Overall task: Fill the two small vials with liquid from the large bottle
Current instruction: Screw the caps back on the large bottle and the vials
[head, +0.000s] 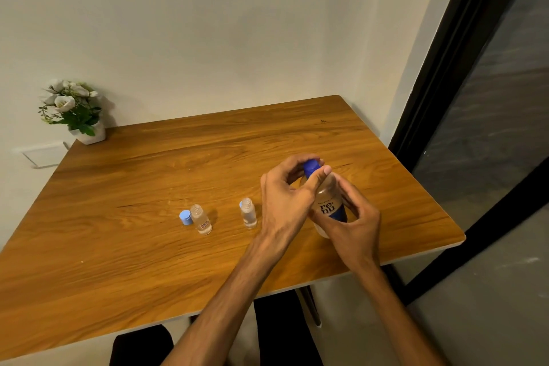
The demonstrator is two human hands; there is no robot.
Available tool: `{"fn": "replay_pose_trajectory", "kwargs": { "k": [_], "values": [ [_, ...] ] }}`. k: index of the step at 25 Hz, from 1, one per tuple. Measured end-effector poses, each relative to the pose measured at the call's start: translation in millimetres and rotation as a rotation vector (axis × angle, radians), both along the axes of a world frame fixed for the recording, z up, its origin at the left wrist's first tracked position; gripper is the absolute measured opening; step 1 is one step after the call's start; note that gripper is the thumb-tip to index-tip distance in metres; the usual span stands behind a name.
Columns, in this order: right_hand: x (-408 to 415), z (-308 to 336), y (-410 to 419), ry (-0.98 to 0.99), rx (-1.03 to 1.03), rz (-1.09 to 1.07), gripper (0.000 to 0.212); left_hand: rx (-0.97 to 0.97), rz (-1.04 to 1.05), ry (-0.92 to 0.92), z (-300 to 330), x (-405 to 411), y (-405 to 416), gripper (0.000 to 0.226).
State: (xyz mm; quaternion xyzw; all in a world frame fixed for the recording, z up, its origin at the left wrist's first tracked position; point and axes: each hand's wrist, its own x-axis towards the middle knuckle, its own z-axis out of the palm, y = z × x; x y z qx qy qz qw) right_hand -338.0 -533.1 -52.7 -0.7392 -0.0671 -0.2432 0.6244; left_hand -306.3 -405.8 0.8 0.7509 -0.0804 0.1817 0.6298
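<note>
two vials (pixel 202 219) (pixel 248 213) stand on the table (pixel 118 187), left of the bottle (pixel 326 202).

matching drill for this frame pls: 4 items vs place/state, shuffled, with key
Items
1. large bottle
2. left vial
3. light blue cap
4. flower pot

Place or state
A. far left corner of the table, by the wall
B. lying on the table, touching the left vial's left side
C. held between the left hand and the right hand, dark blue cap on top
D. standing upright, uncapped, left of the other vial

Pairs: 1-C, 2-D, 3-B, 4-A
</note>
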Motion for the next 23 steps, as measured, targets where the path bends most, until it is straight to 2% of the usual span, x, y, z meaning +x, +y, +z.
{"fn": "replay_pose_trajectory", "kwargs": {
  "k": [2,4,7,11,14,16,18,23],
  "values": [
    [-0.7,3.5,-1.0,0.014,0.059,0.025,0.075,-0.028,-0.111,0.001,4.7,-0.4,2.5,0.019],
    [1.8,7.3,-7.2,0.074,0.119,0.144,0.081,-0.068,-0.281,-0.002,13.0,1.3,9.8,0.015],
    [3.1,10.7,-13.3,0.135,0.177,0.27,0.076,-0.048,-0.411,0.031,23.4,4.8,17.9,0.018],
    [2.0,4.2,-7.0,0.111,0.148,0.166,0.084,0.234,-0.234,-0.005,27.1,-2.2,17.6,0.023],
    [5.3,-0.5,-7.7,0.089,0.104,0.103,0.086,0.306,-0.113,-0.052,28.8,0.5,14.7,0.023],
    [6.5,0.2,-9.6,0.094,0.094,0.103,0.087,0.293,-0.101,-0.054,31.5,2.0,14.6,0.029],
    [5.6,3.2,-10.8,0.1,0.112,0.12,0.09,0.188,-0.104,-0.056,32.0,2.1,17.1,0.036],
    [3.4,0.5,-8.9,0.128,0.117,0.118,0.083,0.153,-0.116,-0.054,27.3,-1.4,23.8,0.027]
  ]
}}
